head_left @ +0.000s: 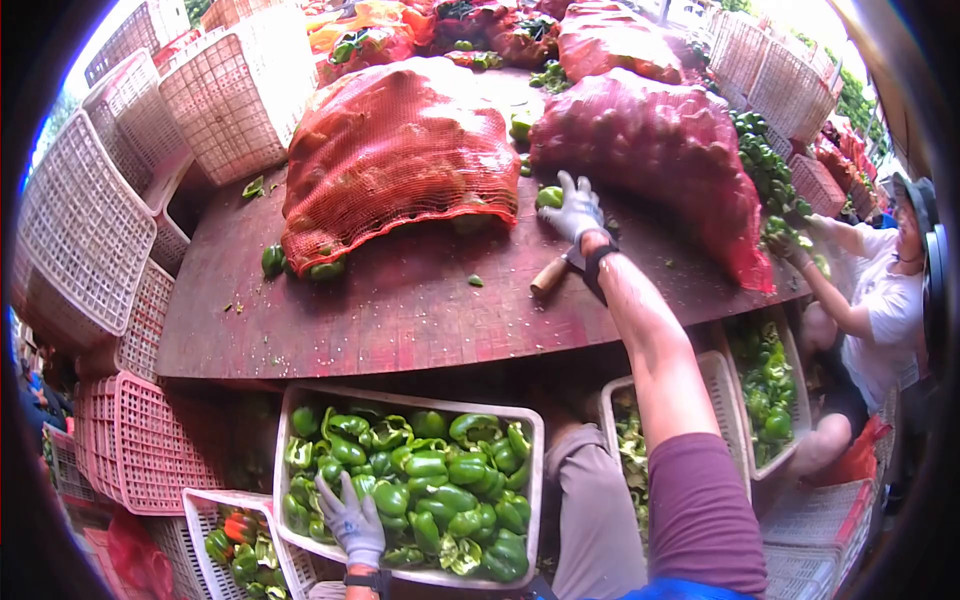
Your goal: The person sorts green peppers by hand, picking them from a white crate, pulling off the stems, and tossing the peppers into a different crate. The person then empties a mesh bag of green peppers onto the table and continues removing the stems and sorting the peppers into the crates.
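Observation:
My left hand (353,522), in a grey-white glove, lies at the left front of a white crate (536,470). Its fingers are spread over the green bell peppers (425,465) heaped inside, many of them cut open. Stretched across the red-brown table (400,320), my gloved right hand (575,210) has its fingers apart, right beside a single green bell pepper (548,197). Under that wrist a wooden handle (548,277) sticks out; the rest of the tool is mostly hidden by the arm.
An orange-red mesh sack (400,150) and a purple-red mesh sack (650,150) stand on the table. Stacked plastic crates (85,220) rise at left. More crates, one with pepper scraps (630,450), flank my legs. A person (885,280) at right handles peppers.

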Available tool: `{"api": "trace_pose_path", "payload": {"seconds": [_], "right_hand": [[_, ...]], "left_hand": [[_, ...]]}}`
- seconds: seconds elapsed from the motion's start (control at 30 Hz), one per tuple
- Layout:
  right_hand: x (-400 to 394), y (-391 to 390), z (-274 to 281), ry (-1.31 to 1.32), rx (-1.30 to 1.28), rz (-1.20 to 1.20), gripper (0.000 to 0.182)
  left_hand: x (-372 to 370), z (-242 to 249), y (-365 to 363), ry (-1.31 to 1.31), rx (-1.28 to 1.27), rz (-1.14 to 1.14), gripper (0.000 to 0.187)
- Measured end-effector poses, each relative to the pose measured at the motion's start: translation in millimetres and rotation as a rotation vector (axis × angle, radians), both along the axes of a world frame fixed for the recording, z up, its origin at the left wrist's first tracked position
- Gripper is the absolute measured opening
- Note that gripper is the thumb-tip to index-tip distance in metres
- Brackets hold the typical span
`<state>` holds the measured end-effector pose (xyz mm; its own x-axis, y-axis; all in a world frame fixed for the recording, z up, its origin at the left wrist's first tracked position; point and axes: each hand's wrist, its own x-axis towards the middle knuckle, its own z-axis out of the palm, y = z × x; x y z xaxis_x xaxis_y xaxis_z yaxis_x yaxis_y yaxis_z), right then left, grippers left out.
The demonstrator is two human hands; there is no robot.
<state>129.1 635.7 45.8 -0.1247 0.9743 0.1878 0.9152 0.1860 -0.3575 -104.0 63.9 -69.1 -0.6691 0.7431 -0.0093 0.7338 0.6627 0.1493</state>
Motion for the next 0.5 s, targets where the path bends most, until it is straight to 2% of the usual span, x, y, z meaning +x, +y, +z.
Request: {"api": "trace_pose_path", "payload": {"seconds": [0.1,0.13,0.17,0.2,0.3,0.33,0.37,0.4,0.43,0.5], "right_hand": [[-16.0,55.9,-26.5,0.055,-0.097,0.042,0.075],[-23.0,64.2,-37.4,-0.035,-0.160,0.015,0.073],[-27.5,66.3,-39.4,-0.130,-0.209,-0.018,0.071],[-29.8,60.7,-43.6,-0.142,-0.130,-0.060,0.063],[-22.4,40.8,-29.9,-0.079,-0.109,0.018,0.053],[-21.5,26.9,-23.5,0.115,-0.099,0.005,0.047],[-17.6,0.4,-3.9,0.308,-0.156,0.105,0.046],[-13.0,-36.1,11.4,0.719,-0.280,0.242,0.045],[-8.6,-52.7,1.4,0.908,-0.303,0.362,0.048],[-4.2,-137.5,9.0,0.997,-0.365,0.551,0.056]], "left_hand": [[-1.4,-6.9,3.4,0.001,0.004,0.000,0.067],[-1.7,-7.3,2.5,0.017,-0.013,0.002,0.067],[-1.9,-7.7,4.3,0.030,-0.019,-0.003,0.067],[-1.4,-6.9,5.9,-0.006,-0.006,0.016,0.066],[-1.3,-3.1,6.8,0.007,-0.014,0.018,0.066],[-1.1,-3.3,5.9,-0.002,0.008,0.020,0.065],[-2.3,-2.4,5.7,-0.015,0.030,0.010,0.064],[-2.8,-1.2,4.0,-0.030,0.047,-0.002,0.063],[-2.8,-0.4,0.8,-0.041,0.063,-0.011,0.063],[-5.0,-4.8,-1.4,-0.007,0.046,0.003,0.061]]}}
